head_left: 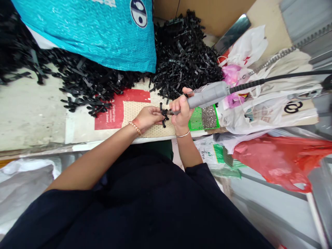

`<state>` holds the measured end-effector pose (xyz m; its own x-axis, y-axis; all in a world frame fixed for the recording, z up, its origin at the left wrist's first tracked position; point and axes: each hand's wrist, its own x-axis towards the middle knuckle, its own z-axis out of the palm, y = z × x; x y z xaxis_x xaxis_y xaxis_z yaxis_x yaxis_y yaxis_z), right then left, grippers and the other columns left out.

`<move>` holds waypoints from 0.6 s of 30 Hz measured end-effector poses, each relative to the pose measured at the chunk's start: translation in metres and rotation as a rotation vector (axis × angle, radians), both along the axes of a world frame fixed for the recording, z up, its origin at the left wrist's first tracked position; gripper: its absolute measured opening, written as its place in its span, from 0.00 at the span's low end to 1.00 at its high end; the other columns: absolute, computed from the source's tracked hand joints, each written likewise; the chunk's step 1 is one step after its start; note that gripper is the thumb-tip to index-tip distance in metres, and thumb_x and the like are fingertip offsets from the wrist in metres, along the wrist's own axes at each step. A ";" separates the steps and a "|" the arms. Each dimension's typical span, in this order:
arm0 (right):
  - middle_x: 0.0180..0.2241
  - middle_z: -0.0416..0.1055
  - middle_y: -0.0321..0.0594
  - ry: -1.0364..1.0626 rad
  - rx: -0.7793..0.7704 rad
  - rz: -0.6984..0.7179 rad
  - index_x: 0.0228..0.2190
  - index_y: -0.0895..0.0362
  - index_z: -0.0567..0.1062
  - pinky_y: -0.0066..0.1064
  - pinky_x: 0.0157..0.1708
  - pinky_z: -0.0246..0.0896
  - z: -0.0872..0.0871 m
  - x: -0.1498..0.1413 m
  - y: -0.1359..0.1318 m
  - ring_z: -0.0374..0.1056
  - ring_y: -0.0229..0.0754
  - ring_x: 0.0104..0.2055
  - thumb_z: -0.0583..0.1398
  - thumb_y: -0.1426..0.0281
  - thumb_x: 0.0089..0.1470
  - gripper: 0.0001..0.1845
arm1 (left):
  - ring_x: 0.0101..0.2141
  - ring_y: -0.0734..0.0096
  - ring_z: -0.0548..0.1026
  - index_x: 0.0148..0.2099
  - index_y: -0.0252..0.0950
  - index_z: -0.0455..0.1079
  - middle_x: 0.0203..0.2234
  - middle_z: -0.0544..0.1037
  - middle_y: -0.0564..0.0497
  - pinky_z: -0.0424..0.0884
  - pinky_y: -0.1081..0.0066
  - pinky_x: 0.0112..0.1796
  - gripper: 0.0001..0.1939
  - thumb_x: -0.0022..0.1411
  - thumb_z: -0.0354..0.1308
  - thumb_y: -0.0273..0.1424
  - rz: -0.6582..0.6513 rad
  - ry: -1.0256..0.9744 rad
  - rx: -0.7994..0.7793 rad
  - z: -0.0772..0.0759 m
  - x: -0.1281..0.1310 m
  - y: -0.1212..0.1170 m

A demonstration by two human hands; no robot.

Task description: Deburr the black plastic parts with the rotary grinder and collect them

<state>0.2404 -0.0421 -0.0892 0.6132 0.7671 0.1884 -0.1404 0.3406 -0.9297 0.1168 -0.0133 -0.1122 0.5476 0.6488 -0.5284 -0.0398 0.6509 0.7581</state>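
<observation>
My right hand (181,112) is wrapped round a grey electric screwdriver (207,95), which lies tilted with its tip pointing left. The tip meets a small black plastic part (164,113) with arms sticking out. On the left side of that part, my left hand (149,118) pinches it between thumb and fingers. Both hands are over a honeycomb-patterned tan mat (126,114) near the front edge of the table. Just right of my right hand sits a green tray (196,119) with small metal screws (209,117) heaped at its right end.
Heaps of black plastic parts (186,55) cover the back of the table, with a blue bag (98,31) over some. White plastic bags (280,103) stand at the right, and a red bag (280,155) hangs below. A black cable (293,74) runs right from the screwdriver.
</observation>
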 end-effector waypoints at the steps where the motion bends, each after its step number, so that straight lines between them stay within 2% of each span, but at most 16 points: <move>1: 0.18 0.48 0.21 -0.015 -0.016 -0.010 0.42 0.46 0.69 0.32 0.22 0.53 0.000 0.000 0.000 0.51 0.34 0.17 0.67 0.44 0.50 0.26 | 0.27 0.74 0.79 0.36 0.31 0.75 0.26 0.81 0.51 0.79 0.74 0.34 0.13 0.49 0.73 0.16 0.001 0.002 0.002 0.000 0.000 0.000; 9: 0.19 0.48 0.23 -0.181 -0.053 -0.016 0.44 0.47 0.68 0.31 0.22 0.55 -0.006 0.002 0.001 0.54 0.35 0.18 0.60 0.39 0.58 0.27 | 0.27 0.74 0.79 0.36 0.31 0.76 0.26 0.81 0.51 0.79 0.73 0.35 0.14 0.48 0.74 0.17 -0.002 0.002 0.013 -0.001 0.000 0.000; 18: 0.19 0.49 0.21 -0.047 -0.055 0.008 0.42 0.47 0.68 0.32 0.23 0.56 -0.001 -0.003 0.001 0.53 0.34 0.18 0.66 0.42 0.50 0.28 | 0.27 0.74 0.79 0.36 0.30 0.76 0.27 0.81 0.50 0.80 0.73 0.36 0.13 0.49 0.75 0.18 -0.025 0.000 0.018 0.000 -0.001 0.000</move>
